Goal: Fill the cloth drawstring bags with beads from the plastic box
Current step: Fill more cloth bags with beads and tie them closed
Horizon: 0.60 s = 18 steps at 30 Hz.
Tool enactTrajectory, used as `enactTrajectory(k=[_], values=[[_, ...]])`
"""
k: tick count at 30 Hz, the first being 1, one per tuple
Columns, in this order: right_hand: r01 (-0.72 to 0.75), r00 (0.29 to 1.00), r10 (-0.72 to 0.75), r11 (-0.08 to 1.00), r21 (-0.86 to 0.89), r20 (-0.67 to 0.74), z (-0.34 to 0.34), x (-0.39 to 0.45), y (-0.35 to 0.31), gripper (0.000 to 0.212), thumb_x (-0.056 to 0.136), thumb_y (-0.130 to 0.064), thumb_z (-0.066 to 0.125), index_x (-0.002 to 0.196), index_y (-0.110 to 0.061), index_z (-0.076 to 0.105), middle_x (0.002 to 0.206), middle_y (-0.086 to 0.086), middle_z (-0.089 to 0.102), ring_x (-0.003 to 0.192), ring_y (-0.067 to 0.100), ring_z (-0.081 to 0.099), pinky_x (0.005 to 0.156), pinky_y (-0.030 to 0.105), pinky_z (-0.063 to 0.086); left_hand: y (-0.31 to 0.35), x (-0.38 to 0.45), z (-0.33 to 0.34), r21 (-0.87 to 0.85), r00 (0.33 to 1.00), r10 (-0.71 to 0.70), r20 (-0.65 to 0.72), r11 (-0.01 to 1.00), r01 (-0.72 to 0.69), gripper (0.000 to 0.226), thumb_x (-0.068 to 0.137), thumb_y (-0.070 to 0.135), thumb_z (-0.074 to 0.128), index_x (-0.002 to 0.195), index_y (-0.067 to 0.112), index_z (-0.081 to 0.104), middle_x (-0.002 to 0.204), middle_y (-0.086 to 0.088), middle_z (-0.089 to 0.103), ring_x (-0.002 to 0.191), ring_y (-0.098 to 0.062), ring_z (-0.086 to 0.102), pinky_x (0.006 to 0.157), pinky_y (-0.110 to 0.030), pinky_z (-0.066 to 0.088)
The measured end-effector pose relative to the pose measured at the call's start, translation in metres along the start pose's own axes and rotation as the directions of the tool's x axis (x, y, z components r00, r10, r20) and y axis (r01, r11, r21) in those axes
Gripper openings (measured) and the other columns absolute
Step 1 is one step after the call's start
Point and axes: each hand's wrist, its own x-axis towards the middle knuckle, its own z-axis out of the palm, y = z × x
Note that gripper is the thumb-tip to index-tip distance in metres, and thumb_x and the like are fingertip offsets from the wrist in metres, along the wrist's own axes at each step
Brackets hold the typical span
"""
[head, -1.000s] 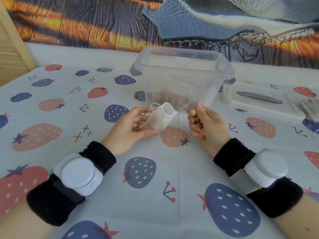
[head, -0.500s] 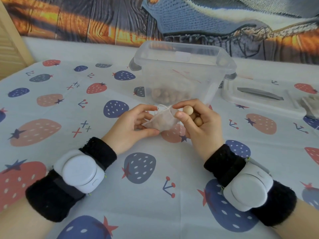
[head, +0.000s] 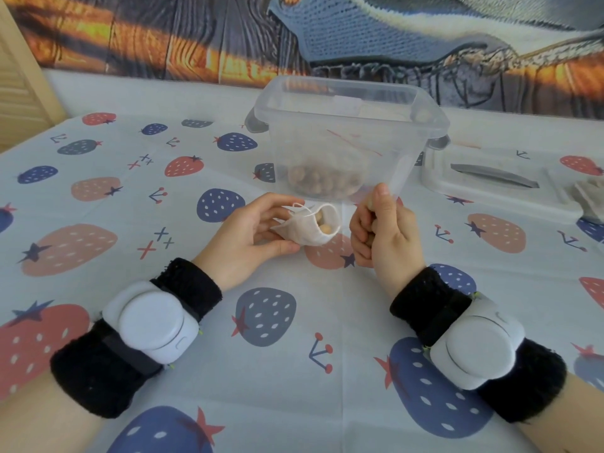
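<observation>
Hands are working just in front of the clear plastic box (head: pixel 346 125), above the strawberry-print tablecloth (head: pixel 294 371).

Left hand (head: pixel 248 237) is gripping the small cream cloth drawstring bag (head: pixel 307 232) by its gathered end, thumb underneath and fingers (head: pixel 277 207) curling over the top. Bag is lying on its side with the mouth turning toward the right hand and gaping open. Two tan wooden beads (head: pixel 323 225) are showing inside the mouth. White drawstring (head: pixel 302 209) is looping loose across the top of the bag.

Right hand (head: pixel 385 233) is sitting just beside the bag mouth, not touching it, curled into a loose fist with the thumb pointing up. Something tan is peeking between the curled fingers, apparently more beads; count cannot be told.

Plastic box is standing upright, lid off, with a low heap of brown beads (head: pixel 322 183) lying at its bottom, seen through the near wall. Grey latch clips are hanging at both ends of the box. Box lid (head: pixel 490 188) with a grey handle is lying flat to the right of the box. Further cloth bags (head: pixel 591 197) are resting at the far right edge, partly cut off.

Both wrists are wearing black bands carrying grey-white sensor pods (head: pixel 153 325).
</observation>
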Motion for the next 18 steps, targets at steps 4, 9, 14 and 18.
enactTrajectory(k=[4,9,14,18], values=[[0.165,0.986,-0.164,0.985,-0.047,0.033,0.0,-0.0009,0.0044,0.03,0.099,-0.024,0.035,0.072,-0.009,0.038,0.055,-0.003,0.034,0.043,0.009,0.027,0.039,0.015,0.025,-0.0007,0.0004,0.0005,0.023,1.0,-0.006,-0.013,1.0,0.006,0.048,0.077,-0.004,0.07,0.114,0.023,0.056,0.11,-0.003,0.066,0.099,-0.007,0.063,0.087,-0.016,0.047],[0.409,0.908,-0.382,0.898,-0.163,0.174,0.0009,-0.0062,0.0029,0.009,0.089,-0.016,0.052,0.094,-0.021,0.058,0.058,-0.017,0.044,0.048,-0.001,0.038,0.051,0.007,0.032,-0.0038,0.0011,-0.0001,0.047,0.999,-0.037,-0.001,0.998,0.037,0.047,0.077,-0.001,0.071,0.116,0.02,0.055,0.105,-0.003,0.065,0.094,-0.007,0.065,0.086,-0.017,0.048],[0.451,0.888,-0.408,0.861,-0.236,0.213,-0.0008,-0.0057,0.0058,0.026,0.083,-0.022,0.063,0.106,-0.034,0.06,0.061,-0.006,0.035,0.052,0.004,0.029,0.05,0.014,0.028,-0.0031,0.0008,0.0005,0.039,0.999,-0.034,0.011,0.999,0.033,0.047,0.076,-0.001,0.072,0.112,0.024,0.055,0.103,-0.001,0.066,0.093,-0.008,0.065,0.085,-0.018,0.048],[0.441,0.893,-0.391,0.861,-0.255,0.225,-0.0007,-0.0028,0.0102,0.032,0.081,-0.03,0.064,0.111,-0.034,0.058,0.06,-0.008,0.036,0.052,0.005,0.029,0.05,0.014,0.028,-0.0027,0.0008,0.0012,0.037,0.999,-0.029,0.03,0.999,0.028,0.046,0.077,-0.003,0.071,0.114,0.019,0.054,0.104,-0.003,0.065,0.093,-0.007,0.064,0.084,-0.016,0.047]])
